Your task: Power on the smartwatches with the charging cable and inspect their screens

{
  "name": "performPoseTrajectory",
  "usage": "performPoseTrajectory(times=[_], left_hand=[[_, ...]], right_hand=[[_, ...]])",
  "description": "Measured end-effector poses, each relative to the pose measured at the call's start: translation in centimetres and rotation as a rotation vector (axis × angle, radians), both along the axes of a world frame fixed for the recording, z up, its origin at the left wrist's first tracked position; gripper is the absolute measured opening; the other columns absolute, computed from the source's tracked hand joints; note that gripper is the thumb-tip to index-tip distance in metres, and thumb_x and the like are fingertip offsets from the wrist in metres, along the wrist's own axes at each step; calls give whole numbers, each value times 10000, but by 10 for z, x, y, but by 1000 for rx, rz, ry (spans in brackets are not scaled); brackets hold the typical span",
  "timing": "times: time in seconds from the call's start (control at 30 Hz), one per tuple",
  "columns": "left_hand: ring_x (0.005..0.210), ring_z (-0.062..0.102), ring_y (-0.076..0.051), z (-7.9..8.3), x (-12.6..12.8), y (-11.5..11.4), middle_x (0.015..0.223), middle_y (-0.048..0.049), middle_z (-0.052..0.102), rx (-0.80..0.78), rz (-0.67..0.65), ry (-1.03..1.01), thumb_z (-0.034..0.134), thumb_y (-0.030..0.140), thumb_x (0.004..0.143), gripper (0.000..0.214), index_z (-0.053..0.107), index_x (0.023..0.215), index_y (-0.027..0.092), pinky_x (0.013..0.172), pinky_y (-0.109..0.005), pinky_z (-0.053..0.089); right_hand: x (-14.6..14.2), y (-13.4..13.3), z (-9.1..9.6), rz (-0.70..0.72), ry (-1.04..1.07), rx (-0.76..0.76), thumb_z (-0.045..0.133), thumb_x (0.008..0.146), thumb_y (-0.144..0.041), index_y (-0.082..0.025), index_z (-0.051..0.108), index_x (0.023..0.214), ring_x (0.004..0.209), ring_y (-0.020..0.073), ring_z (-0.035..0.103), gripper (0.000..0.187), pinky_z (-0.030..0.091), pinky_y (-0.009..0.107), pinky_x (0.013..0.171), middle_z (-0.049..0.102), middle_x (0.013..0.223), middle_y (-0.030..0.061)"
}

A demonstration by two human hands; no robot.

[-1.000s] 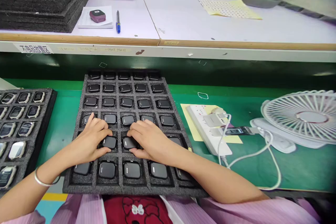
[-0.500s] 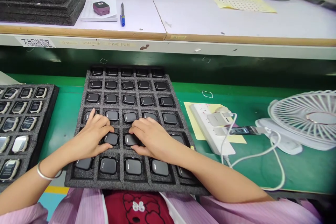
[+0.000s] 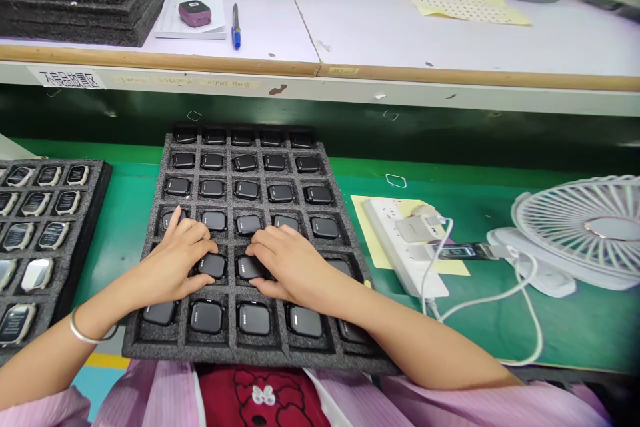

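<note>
A dark foam tray lies in front of me, its compartments holding rows of black smartwatch bodies. My left hand grips a black watch body in the second row from the front, thumb on the near side and index finger on the far side. One column to the right, my right hand pinches another black watch body the same way. Both watch bodies sit in or just at their compartments; the exact height is hard to tell. The right hand covers part of the neighbouring compartments.
To the left lies a second foam tray with pale-framed watches. On the right are a white power strip, a cable and a white fan. A raised shelf runs behind, with stacked foam and a pen.
Both hands keep the same grip and place on the two watch bodies. Only the camera view has shifted very slightly.
</note>
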State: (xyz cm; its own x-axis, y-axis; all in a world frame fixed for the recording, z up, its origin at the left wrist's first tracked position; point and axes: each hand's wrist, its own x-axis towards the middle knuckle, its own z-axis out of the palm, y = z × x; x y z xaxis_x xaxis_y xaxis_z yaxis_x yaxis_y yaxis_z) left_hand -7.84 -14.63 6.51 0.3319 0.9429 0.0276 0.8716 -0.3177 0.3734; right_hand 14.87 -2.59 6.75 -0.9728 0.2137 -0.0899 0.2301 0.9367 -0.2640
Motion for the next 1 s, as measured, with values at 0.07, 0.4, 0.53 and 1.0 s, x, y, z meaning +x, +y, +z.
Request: performPoseTrajectory(times=[0.07,0.4,0.53,1.0], left_hand=[[1008,506,-247,0,0,0,1014,-63,550,-1,1,-1,671,247,849,259,605,1086,166,1147,-719,192],[1040,504,-244,-2,-1,-1,1040,-54,546,0,6,21,687,240,835,287,602,1102,173,1184,-682,135],[1031,515,-240,-1,1,0,1027,-47,558,-15,29,10,693,236,823,277,618,1085,188,1175,-698,142],[1019,515,-271,18,-53,-54,1054,-73,566,2,251,77,602,447,903,339,635,1183,258,1086,-651,285]], right_hand=[[0,0,0,1,0,5,744,822,-325,-99,666,1065,927,264,541,341,397,391,809,641,1026,121],[-1,1,3,7,-49,27,729,842,-355,-114,665,1071,923,258,546,338,376,384,806,642,1030,119],[-2,-1,3,2,-31,37,733,844,-348,-108,661,1059,933,258,559,331,387,384,805,637,1026,123],[127,-17,22,-206,232,-97,548,970,-341,-215,618,1117,982,241,647,205,531,376,839,668,1052,97]])
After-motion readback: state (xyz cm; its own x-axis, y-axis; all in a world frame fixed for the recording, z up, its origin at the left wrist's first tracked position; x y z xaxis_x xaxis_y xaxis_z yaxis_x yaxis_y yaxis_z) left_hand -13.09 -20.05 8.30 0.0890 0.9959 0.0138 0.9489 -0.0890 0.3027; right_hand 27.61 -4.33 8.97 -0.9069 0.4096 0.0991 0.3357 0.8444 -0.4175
